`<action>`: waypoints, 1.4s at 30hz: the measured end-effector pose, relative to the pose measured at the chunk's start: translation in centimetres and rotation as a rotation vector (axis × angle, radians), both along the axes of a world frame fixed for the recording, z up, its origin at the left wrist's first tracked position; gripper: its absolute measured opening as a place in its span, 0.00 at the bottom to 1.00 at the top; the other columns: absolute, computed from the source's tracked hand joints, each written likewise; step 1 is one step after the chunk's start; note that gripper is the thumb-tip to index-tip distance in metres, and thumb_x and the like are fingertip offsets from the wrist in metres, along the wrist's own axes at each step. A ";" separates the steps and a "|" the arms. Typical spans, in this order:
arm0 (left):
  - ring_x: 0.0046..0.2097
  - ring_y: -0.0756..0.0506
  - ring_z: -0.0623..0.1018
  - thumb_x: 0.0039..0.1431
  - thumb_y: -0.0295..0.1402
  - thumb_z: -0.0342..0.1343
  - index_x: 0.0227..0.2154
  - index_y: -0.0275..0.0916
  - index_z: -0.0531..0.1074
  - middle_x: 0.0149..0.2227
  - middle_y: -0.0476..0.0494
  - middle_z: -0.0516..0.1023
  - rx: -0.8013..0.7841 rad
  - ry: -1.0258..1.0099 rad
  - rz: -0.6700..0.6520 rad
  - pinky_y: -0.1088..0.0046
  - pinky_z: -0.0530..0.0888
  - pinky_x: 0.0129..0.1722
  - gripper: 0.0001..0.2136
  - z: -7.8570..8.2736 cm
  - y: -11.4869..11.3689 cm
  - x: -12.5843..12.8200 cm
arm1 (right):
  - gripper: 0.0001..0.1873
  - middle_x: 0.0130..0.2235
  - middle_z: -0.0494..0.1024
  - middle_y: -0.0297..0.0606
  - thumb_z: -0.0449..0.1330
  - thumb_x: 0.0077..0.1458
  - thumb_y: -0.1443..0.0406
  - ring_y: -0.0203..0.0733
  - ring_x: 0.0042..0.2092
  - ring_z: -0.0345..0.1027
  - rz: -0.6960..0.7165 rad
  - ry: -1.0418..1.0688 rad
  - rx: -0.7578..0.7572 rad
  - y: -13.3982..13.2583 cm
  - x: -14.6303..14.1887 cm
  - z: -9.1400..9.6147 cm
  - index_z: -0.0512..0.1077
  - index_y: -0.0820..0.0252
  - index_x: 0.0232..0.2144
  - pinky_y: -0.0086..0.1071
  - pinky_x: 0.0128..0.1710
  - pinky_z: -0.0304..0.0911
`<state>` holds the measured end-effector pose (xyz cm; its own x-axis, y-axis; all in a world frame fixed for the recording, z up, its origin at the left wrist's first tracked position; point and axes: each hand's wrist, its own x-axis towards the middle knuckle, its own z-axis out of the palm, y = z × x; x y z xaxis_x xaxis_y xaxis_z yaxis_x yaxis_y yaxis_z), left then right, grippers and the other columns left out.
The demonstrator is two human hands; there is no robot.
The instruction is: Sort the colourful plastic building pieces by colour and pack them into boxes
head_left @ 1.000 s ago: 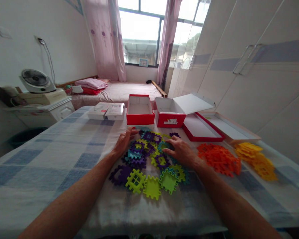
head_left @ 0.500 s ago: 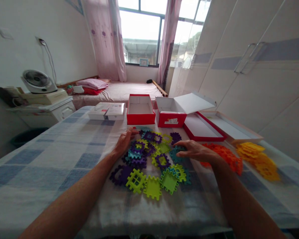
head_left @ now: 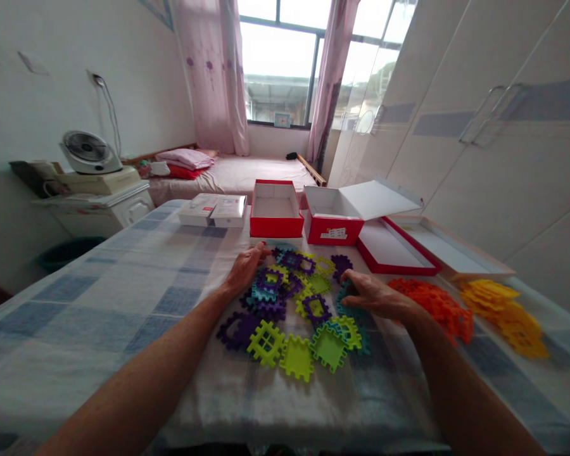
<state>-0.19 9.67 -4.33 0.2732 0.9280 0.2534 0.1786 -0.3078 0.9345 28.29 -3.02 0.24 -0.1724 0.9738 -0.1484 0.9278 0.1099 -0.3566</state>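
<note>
A loose heap of toothed, square plastic building tiles lies on the table in front of me: purple tiles, lime-green tiles and teal ones. My left hand rests at the heap's far left edge, its fingers stretched towards the purple and teal tiles. On the right side, my right hand reaches over a teal tile with thumb and forefinger apart; the hand partly hides this tile. Neither hand shows a tile lifted off the table.
Orange tiles and yellow tiles are piled separately at the right. Behind the heap stand a red open box, another red box with its lid raised, shallow red lid, a pale tray and white boxes.
My view has turned slightly left, so everything sits a little further right. Both hands stay at about the same places beside the heap.
</note>
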 end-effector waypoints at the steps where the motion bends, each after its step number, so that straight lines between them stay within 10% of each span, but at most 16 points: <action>1: 0.37 0.44 0.76 0.55 0.56 0.44 0.33 0.33 0.77 0.35 0.40 0.79 0.051 0.073 0.008 0.69 0.71 0.38 0.29 0.2 0.0 -0.2 | 0.16 0.38 0.69 0.40 0.58 0.48 0.62 0.42 0.39 0.64 0.013 -0.015 0.007 0.0 0.0 0.0 0.64 0.61 0.40 0.32 0.39 0.58; 10: 0.29 0.50 0.71 0.46 0.49 0.61 0.39 0.37 0.77 0.31 0.47 0.76 0.277 0.399 -0.154 0.75 0.67 0.30 0.22 0.6 -0.8 -0.5 | 0.22 0.45 0.69 0.43 0.60 0.46 0.62 0.46 0.48 0.63 0.041 0.032 -0.078 -0.8 -0.4 1.3 0.68 0.59 0.46 0.34 0.47 0.57; 20: 0.37 0.46 0.77 0.44 0.42 0.60 0.35 0.36 0.78 0.35 0.44 0.81 -0.025 0.004 -0.024 0.71 0.72 0.38 0.17 0.7 -0.2 -0.4 | 0.11 0.31 0.71 0.34 0.55 0.47 0.63 0.37 0.31 0.62 -0.033 0.209 0.039 0.2 0.0 0.7 0.69 0.60 0.35 0.29 0.31 0.58; 27: 0.34 0.45 0.78 0.45 0.42 0.60 0.34 0.34 0.78 0.33 0.41 0.81 -0.063 -0.085 0.108 0.71 0.72 0.35 0.17 0.0 0.6 -0.4 | 0.08 0.28 0.72 0.35 0.51 0.49 0.65 0.37 0.31 0.64 -0.051 0.350 0.295 5.1 -4.6 3.0 0.69 0.61 0.28 0.30 0.31 0.58; 34: 0.34 0.44 0.79 0.50 0.39 0.56 0.37 0.33 0.77 0.34 0.40 0.81 0.011 0.001 0.160 0.71 0.73 0.34 0.15 -0.5 1.1 -0.4 | 0.12 0.27 0.74 0.38 0.50 0.53 0.63 0.40 0.33 0.67 -0.228 0.220 0.219 12.0 -10.0 0.7 0.71 0.61 0.26 0.30 0.32 0.59; 42: 0.38 0.44 0.78 0.51 0.33 0.54 0.36 0.36 0.77 0.36 0.41 0.80 0.080 0.090 0.194 0.69 0.72 0.42 0.12 -0.6 1.1 -0.5 | 0.21 0.43 0.73 0.52 0.60 0.44 0.60 0.51 0.45 0.68 -0.358 0.062 0.252 12.4 -11.4 -0.8 0.72 0.65 0.41 0.36 0.43 0.62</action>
<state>-0.66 10.79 -4.94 0.1167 0.9431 0.3115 0.3230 -0.3326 0.8860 16.90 9.35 -0.59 0.1815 0.9782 0.1009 0.9008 -0.1242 -0.4160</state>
